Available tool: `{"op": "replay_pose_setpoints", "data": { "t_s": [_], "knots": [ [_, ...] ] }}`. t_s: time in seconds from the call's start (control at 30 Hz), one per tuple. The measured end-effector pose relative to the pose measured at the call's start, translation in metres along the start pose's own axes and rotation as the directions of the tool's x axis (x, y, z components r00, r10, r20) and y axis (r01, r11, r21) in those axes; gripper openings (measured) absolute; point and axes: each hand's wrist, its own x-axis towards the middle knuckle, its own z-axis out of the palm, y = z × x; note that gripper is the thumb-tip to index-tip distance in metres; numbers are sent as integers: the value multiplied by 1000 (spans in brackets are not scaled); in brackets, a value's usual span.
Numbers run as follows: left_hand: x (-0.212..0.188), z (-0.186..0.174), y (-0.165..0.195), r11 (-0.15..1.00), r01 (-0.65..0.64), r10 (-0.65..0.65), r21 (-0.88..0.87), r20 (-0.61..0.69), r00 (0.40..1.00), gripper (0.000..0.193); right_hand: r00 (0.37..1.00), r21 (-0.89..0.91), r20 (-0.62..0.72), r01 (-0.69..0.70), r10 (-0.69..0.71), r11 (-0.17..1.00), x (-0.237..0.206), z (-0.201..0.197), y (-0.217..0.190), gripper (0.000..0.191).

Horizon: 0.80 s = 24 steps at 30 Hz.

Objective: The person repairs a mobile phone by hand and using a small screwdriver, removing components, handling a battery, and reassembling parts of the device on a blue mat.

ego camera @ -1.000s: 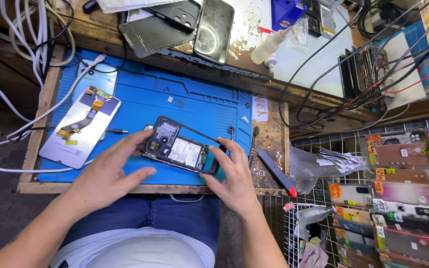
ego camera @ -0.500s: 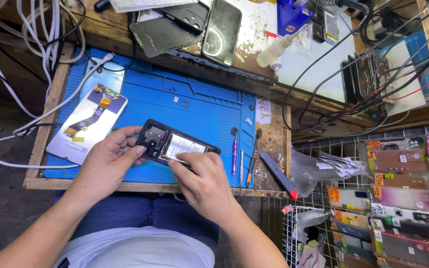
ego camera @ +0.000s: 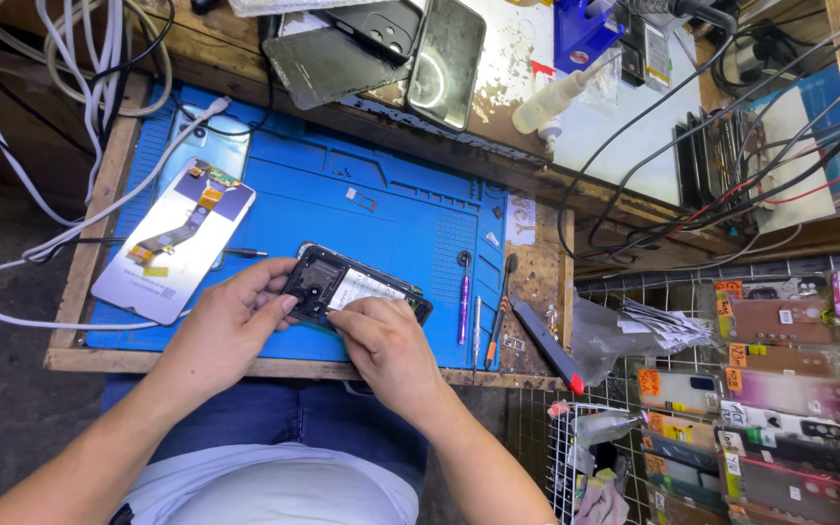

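Note:
An opened black phone body (ego camera: 337,282) with its insides showing lies tilted on the blue work mat (ego camera: 362,209). My left hand (ego camera: 230,326) grips its left end, fingers curled over the edge. My right hand (ego camera: 386,340) rests on its lower right part, fingertips pressing on the inner frame. A detached phone screen (ego camera: 172,238) with a flex cable lies face down on the mat to the left.
A purple screwdriver (ego camera: 464,297), a second thin tool (ego camera: 503,301) and a red-tipped tool (ego camera: 546,345) lie right of the phone. White cables (ego camera: 70,117) trail at left. Phone backs (ego camera: 381,39) sit behind. A wire rack of phone cases (ego camera: 780,389) stands at right.
My right hand has moved left from the phone's right edge onto its lower part. The phone has shifted slightly left on the mat, and the tools beside it have come into view.

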Motion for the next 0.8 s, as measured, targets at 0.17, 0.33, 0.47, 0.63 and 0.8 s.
{"op": "replay_pose_setpoints", "data": {
  "t_s": [0.17, 0.33, 0.47, 0.63, 0.8],
  "knots": [
    [0, -2, 2, 1000, 13, -13, 14, 0, 1000, 41, 999, 73, -32, -31, 33, 997, 1, -1, 2, 19],
    [1, -3, 3, 999, 27, -28, 32, 10, 1000, 43, 993, 94, -53, -96, 102, 991, 3, 1, 2, 20],
    [2, -1, 2, 999, 8, -8, -31, 18, 1000, 41, 988, 153, -21, -147, 152, 977, 4, -1, 1, 18],
    [-6, 3, 5, 999, -49, 49, -10, -6, 999, 29, 985, 208, -111, -107, 132, 972, 0, -11, -11, 19],
    [-24, -6, 14, 948, -288, 280, 135, 78, 957, 17, 971, 34, -219, 107, -97, 994, -42, -54, -41, 23]
  ]
}}
